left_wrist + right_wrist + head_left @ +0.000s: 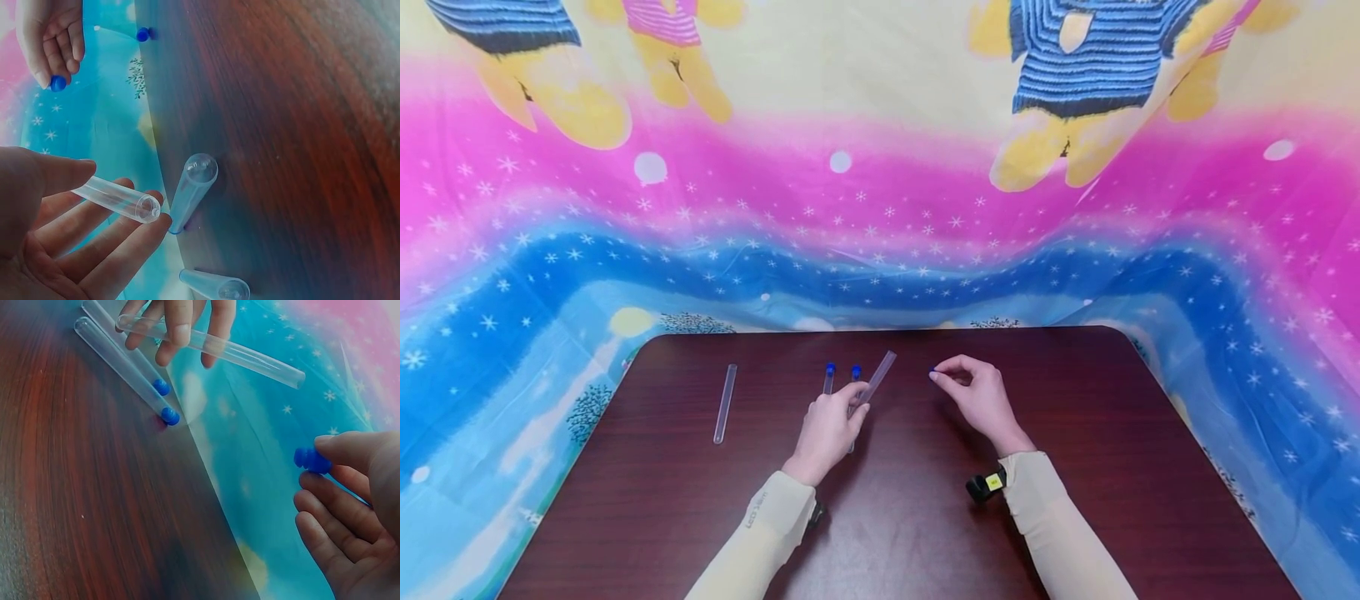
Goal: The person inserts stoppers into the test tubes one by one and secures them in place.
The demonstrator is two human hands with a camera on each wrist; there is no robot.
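My left hand (829, 429) pinches a clear test tube (878, 375) between thumb and fingers. The tube slants up to the right, its open end (299, 379) uncovered and facing my right hand (981, 396). Between the thumb and index finger of that hand is a blue stopper (312, 460), held apart from the tube. Two test tubes with blue stoppers lie side by side under the left hand; one stopper (830, 368) and the other (856, 372) point to the far edge. The left hand partly hides both tubes in the head view.
A test tube without a stopper (726, 404) lies at the left of the dark wooden table (647, 508). Another blue stopper (143, 34) sits on the table in the left wrist view. A printed cloth (880, 192) hangs behind the far edge.
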